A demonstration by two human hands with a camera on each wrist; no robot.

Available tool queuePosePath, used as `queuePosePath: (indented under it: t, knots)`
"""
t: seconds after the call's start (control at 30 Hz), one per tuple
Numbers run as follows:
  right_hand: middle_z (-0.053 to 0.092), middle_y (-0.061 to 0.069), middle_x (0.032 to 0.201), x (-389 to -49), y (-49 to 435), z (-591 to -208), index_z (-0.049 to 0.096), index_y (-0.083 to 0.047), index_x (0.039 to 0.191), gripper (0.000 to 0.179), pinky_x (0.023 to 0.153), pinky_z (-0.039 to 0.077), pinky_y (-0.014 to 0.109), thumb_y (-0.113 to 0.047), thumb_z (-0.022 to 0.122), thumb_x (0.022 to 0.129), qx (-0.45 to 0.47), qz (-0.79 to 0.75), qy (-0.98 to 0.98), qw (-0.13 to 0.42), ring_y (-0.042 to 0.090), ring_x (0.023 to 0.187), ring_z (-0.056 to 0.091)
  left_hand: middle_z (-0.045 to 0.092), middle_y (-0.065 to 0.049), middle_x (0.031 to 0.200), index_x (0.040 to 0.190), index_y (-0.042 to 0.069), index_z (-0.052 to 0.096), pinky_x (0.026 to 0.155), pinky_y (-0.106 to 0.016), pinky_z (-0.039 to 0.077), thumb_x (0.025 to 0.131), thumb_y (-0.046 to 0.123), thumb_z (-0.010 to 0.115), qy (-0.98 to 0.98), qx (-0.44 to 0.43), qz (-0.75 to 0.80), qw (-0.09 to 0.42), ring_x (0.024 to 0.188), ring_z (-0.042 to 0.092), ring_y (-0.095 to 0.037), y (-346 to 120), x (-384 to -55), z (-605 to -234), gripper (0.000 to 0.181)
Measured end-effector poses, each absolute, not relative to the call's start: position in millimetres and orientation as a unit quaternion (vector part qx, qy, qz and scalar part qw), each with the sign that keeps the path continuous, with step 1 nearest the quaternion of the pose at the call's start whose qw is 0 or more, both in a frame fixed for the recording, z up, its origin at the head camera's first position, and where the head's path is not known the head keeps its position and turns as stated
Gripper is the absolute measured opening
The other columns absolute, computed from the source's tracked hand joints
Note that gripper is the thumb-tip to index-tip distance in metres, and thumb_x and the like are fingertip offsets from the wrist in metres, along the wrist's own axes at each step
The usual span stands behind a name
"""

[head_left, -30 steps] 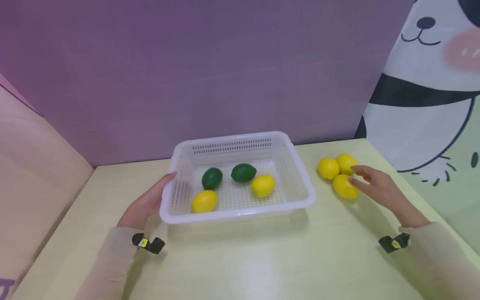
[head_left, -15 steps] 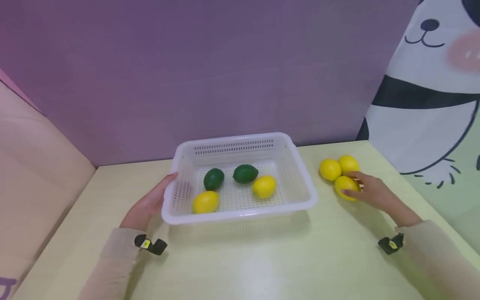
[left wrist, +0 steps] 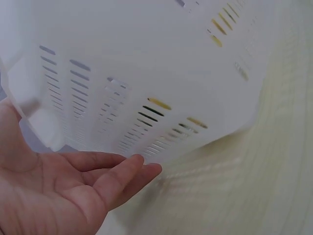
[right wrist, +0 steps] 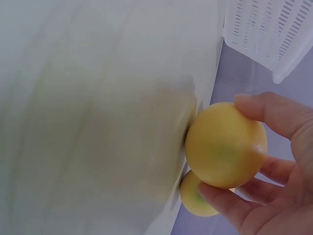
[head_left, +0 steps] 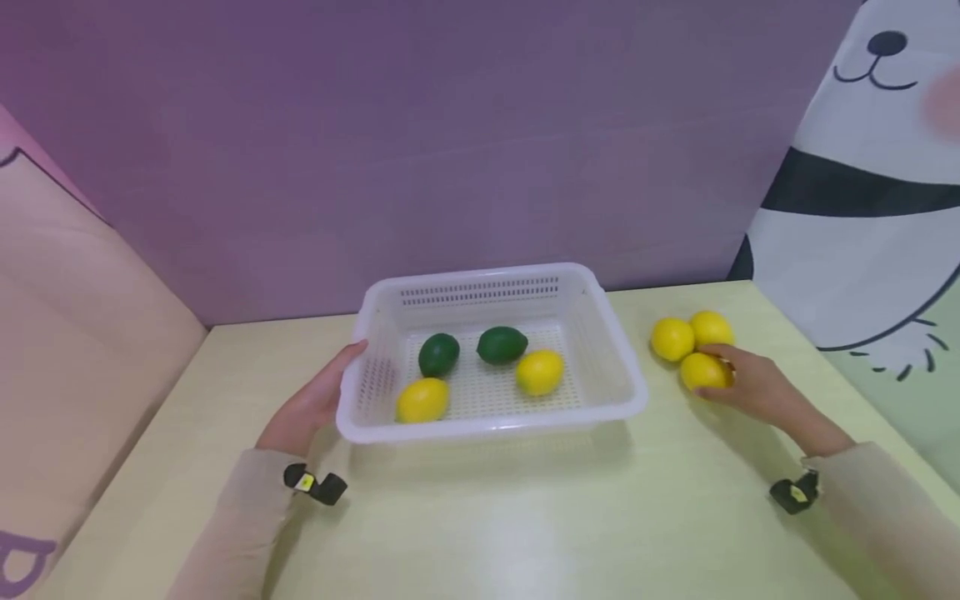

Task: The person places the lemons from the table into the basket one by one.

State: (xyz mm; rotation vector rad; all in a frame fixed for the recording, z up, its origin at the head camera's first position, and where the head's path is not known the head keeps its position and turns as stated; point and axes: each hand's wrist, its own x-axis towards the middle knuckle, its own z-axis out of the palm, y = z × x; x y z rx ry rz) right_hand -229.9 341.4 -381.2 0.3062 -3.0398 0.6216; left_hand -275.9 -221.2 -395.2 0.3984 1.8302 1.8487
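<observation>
A white slotted plastic basket (head_left: 491,423) stands on the table, holding two green lemon-shaped fruits (head_left: 438,355) and two yellow lemons (head_left: 423,401). My left hand (head_left: 311,408) grips the basket's left side, thumb over the rim. In the left wrist view the fingers (left wrist: 120,178) lie against the outer wall. Right of the basket my right hand (head_left: 761,387) pinches the nearest lemon (right wrist: 225,145) of a group of three between thumb and fingers. This lemon appears to rest on the table. Behind it are the other two lemons, one on the left (head_left: 672,339) and one on the right (head_left: 711,330).
The pale table (head_left: 480,517) runs back to a purple wall panel (head_left: 480,142). At the right rises a panel with a panda drawing (head_left: 862,250), and at the left a beige panel (head_left: 82,333).
My right hand, at first just over the nearest lemon with fingers apart, has come down and pinched it. The left hand stays on the basket. The head view has shifted slightly.
</observation>
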Motion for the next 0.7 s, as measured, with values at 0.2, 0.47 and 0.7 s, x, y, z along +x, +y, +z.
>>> queuePosePath:
  t: [0.2,0.47,0.7]
  knots:
    - [0.058,0.033,0.101,-230.1,342.7,-383.8,0.047,0.013,0.124,0.064,0.073,0.045,0.051,-0.019,0.076,0.077,0.107,0.206,-0.972,0.021,0.037,0.084,0.053,0.024,-0.031,0.145,0.152,0.014,0.004,0.094,-0.048,0.046,0.099,0.053,0.018,0.669,0.145,0.684,0.255,0.123,0.047,-0.033,-220.1,-274.2,-392.3,0.067]
    - [0.057,0.036,0.107,-228.4,344.6,-379.6,0.047,0.011,0.126,0.063,0.076,0.046,0.054,-0.020,0.074,0.078,0.105,0.208,-0.972,0.017,0.042,0.090,0.054,0.022,-0.031,0.147,0.152,0.016,0.003,0.095,-0.049,0.045,0.099,0.053,0.018,0.665,0.143,0.688,0.253,0.127,0.042,-0.037,-219.5,-273.5,-392.3,0.066]
    - [0.052,0.040,0.115,-228.6,344.0,-373.1,0.047,0.010,0.127,0.064,0.083,0.044,0.060,-0.023,0.075,0.080,0.100,0.215,-0.971,0.017,0.051,0.100,0.052,0.023,-0.032,0.146,0.152,0.015,0.004,0.094,-0.051,0.045,0.099,0.054,0.018,0.663,0.145,0.686,0.261,0.126,0.044,-0.037,-220.2,-274.0,-391.7,0.067]
